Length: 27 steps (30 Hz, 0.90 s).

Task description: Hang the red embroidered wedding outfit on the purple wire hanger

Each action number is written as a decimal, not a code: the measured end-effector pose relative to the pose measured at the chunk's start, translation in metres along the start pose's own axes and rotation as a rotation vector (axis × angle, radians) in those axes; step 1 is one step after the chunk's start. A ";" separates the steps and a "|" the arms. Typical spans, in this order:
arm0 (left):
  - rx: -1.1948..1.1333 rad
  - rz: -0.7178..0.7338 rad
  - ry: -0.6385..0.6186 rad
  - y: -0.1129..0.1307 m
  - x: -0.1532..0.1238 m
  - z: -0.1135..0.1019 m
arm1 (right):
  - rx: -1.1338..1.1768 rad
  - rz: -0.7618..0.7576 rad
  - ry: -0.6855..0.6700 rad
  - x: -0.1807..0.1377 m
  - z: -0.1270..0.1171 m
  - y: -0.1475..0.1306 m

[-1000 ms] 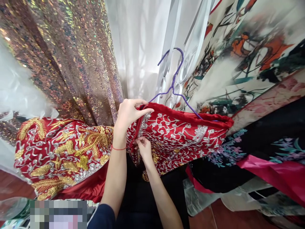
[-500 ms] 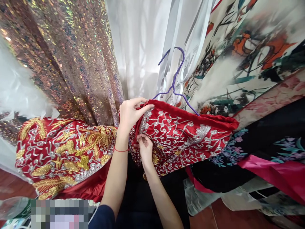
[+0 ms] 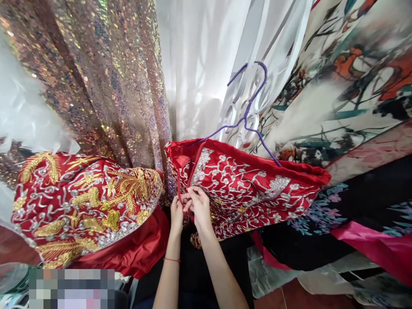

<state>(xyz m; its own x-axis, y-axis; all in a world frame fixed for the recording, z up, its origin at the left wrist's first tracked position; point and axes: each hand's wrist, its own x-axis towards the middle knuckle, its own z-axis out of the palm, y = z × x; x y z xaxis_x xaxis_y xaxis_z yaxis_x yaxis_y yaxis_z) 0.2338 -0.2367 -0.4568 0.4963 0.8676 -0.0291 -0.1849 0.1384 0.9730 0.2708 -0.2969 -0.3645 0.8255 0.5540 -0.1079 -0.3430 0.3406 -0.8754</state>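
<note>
Pinching its red edge, my left hand (image 3: pixel 176 216) closes on the embroidered garment (image 3: pixel 236 178) at frame centre; my right hand (image 3: pixel 202 211) curls its fingertips close together alongside, clamping not discernible. Above my fingers, the edges stand apart: closure incomplete, I judge. At upper centre-right, the purple hanger (image 3: pixel 246 116) already sits inside the garment's top.

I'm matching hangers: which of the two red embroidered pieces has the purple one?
The right piece, mainly silver-embroidered: the purple hanger reaches into its top edge. The left piece, with large gold motifs, shows none.
</note>
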 end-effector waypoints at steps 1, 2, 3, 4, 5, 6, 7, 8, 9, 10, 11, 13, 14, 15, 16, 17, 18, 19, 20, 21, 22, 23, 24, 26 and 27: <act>-0.009 -0.037 -0.067 -0.002 0.001 -0.003 | -0.005 0.010 0.004 0.000 -0.001 -0.001; -0.017 -0.071 -0.127 -0.002 0.003 -0.005 | -0.012 0.014 0.008 0.001 -0.002 -0.003; -0.020 -0.100 -0.180 0.000 0.004 -0.008 | -0.020 0.016 0.008 0.002 -0.003 -0.004; -0.025 -0.126 -0.225 0.002 0.004 -0.010 | -0.029 0.017 0.006 0.003 -0.004 -0.005; -0.024 -0.139 -0.254 0.004 0.005 -0.012 | -0.038 0.018 0.000 0.003 -0.004 -0.006; -0.006 -0.127 -0.264 0.007 0.005 -0.013 | -0.049 0.023 -0.009 0.004 -0.004 -0.007; 0.035 -0.084 -0.252 0.010 0.005 -0.014 | -0.062 0.030 -0.022 0.004 -0.004 -0.007; 0.099 -0.015 -0.219 0.014 0.005 -0.013 | -0.076 0.041 -0.040 0.003 -0.004 -0.007; 0.179 0.072 -0.176 0.018 0.006 -0.012 | -0.091 0.052 -0.057 0.003 -0.004 -0.007; 0.266 0.166 -0.134 0.024 0.006 -0.011 | -0.106 0.062 -0.073 0.001 -0.004 -0.007; 0.347 0.253 -0.109 0.029 0.007 -0.009 | -0.120 0.071 -0.087 0.000 -0.005 -0.007; 0.452 0.373 -0.139 0.040 0.007 -0.009 | -0.146 0.084 -0.108 -0.001 -0.008 -0.008; 0.476 0.410 -0.188 0.044 0.006 -0.010 | -0.158 0.090 -0.118 -0.001 -0.010 -0.009; 0.480 0.435 -0.244 0.047 0.005 -0.013 | -0.168 0.098 -0.130 0.000 -0.012 -0.010; 0.473 0.447 -0.295 0.049 0.003 -0.017 | -0.176 0.105 -0.140 0.001 -0.015 -0.011; 0.458 0.452 -0.329 0.049 0.002 -0.022 | -0.181 0.109 -0.148 0.003 -0.017 -0.012; 0.441 0.456 -0.337 0.048 0.000 -0.026 | -0.182 0.110 -0.151 0.005 -0.019 -0.013; 0.427 0.460 -0.319 0.047 -0.002 -0.031 | -0.181 0.106 -0.150 0.007 -0.020 -0.014; 0.424 0.464 -0.287 0.047 -0.003 -0.034 | -0.177 0.100 -0.145 0.008 -0.020 -0.014; 0.432 0.467 -0.252 0.047 -0.004 -0.036 | -0.173 0.093 -0.140 0.009 -0.020 -0.013; 0.447 0.471 -0.217 0.048 -0.003 -0.037 | -0.169 0.088 -0.134 0.009 -0.018 -0.013; 0.469 0.473 -0.189 0.050 -0.003 -0.036 | -0.166 0.086 -0.131 0.009 -0.017 -0.011; 0.507 0.469 -0.167 0.054 -0.001 -0.033 | -0.163 0.086 -0.127 0.008 -0.015 -0.010; 0.623 0.449 -0.126 0.064 0.003 -0.026 | -0.154 0.085 -0.115 0.005 -0.011 -0.006; 0.692 0.433 -0.112 0.070 0.005 -0.022 | -0.147 0.082 -0.105 0.003 -0.009 -0.004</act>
<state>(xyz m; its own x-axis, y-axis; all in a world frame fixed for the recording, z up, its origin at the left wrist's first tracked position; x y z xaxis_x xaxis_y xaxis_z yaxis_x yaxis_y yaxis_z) 0.2049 -0.2120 -0.3935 0.5895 0.7188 0.3684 0.1672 -0.5549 0.8150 0.2780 -0.3033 -0.3657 0.7437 0.6540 -0.1386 -0.3318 0.1811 -0.9258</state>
